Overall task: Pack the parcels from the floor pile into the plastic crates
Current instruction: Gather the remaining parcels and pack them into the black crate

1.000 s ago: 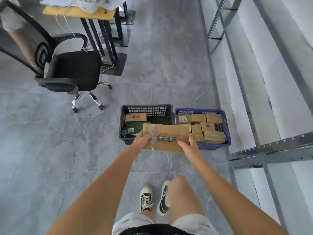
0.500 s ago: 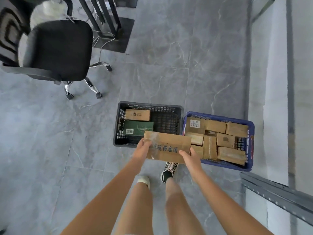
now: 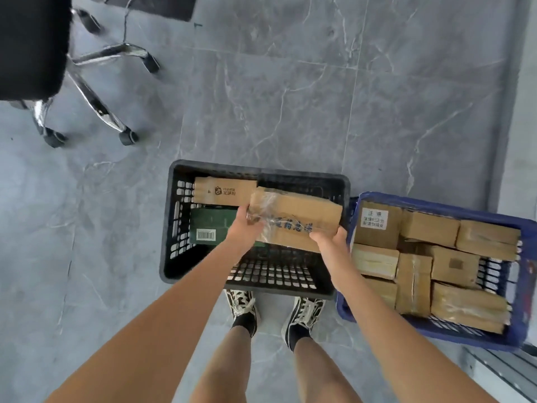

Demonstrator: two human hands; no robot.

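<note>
Parcel first: a long brown cardboard parcel with blue printed characters and clear tape (image 3: 296, 221) hangs above the black plastic lattice crate (image 3: 174, 228), and we hold it at both ends. Our left hand (image 3: 242, 225) curls round the taped left end; our right hand (image 3: 329, 242) grips the lower right corner, fingers bent over the near edge. Below the parcel, inside the black crate, lie a small brown box with a printed logo (image 3: 223, 190) and a dark green box with a barcode label (image 3: 207, 225). Just beside it on the right stands a blue plastic crate (image 3: 517, 338) filled with brown boxes. Our black-and-white sneakers (image 3: 244, 308) stand near the black crate. Far left stands a black office chair with chrome legs (image 3: 29, 45).
</note>
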